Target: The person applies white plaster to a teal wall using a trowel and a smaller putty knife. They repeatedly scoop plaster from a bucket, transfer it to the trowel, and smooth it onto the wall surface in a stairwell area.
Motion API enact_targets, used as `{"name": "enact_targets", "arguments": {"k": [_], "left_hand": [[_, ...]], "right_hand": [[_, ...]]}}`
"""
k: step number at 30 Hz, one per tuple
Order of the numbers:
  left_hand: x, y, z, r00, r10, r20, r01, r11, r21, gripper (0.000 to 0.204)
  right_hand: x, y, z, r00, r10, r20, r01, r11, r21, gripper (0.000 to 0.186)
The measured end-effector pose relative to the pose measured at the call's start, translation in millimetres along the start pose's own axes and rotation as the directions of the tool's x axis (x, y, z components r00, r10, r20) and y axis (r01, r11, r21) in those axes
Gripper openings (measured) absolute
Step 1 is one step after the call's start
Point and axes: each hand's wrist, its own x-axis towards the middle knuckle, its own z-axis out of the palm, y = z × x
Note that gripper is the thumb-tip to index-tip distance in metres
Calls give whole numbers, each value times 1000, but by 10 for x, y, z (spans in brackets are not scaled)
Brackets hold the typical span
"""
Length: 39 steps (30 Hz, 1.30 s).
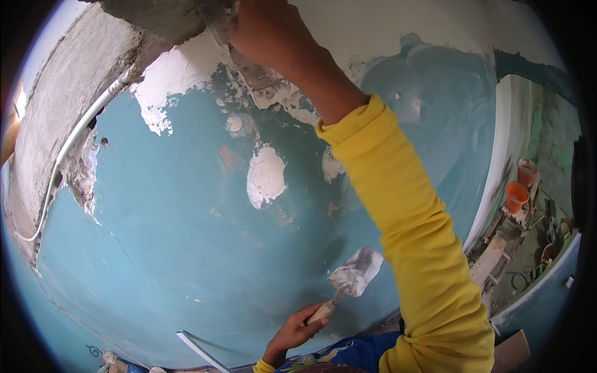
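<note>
My left hand grips the wooden handle of a small trowel, low in front of the wall. White plaster is smeared over its blade, which points up and to the right. Stretched up to the top edge, my right hand is a closed fist against the wall. From it extends a flat greyish plastering trowel, mostly hidden by the hand and cut off by the frame. Around that tool, rough white plaster covers the upper part of the blue-green wall. A separate white patch lies lower down.
A white conduit runs down the bare concrete edge at left, beside a broken hole. Through an opening at right, two orange buckets stand on a wooden ladder-like stand. A pale strip leans at the bottom.
</note>
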Motion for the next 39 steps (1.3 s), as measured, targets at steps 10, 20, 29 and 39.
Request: {"name": "enact_targets", "arguments": {"k": [10,20,29,39], "left_hand": [[12,28,-56,1000,4,5,-3,1000,-13,54],[42,76,-91,998,-53,20,53,998,-25,53],[55,62,-90,998,-56,-12,56,998,-8,54],[33,66,-119,997,-76,6,75,997,33,53]], "right_hand": [[139,529,-374,977,198,-74,-210,949,-234,35],[-12,42,-50,998,-21,-53,21,1000,-3,30],[-2,105,28,999,-39,-32,40,999,15,26],[109,217,-120,999,13,30,-16,997,77,26]]}}
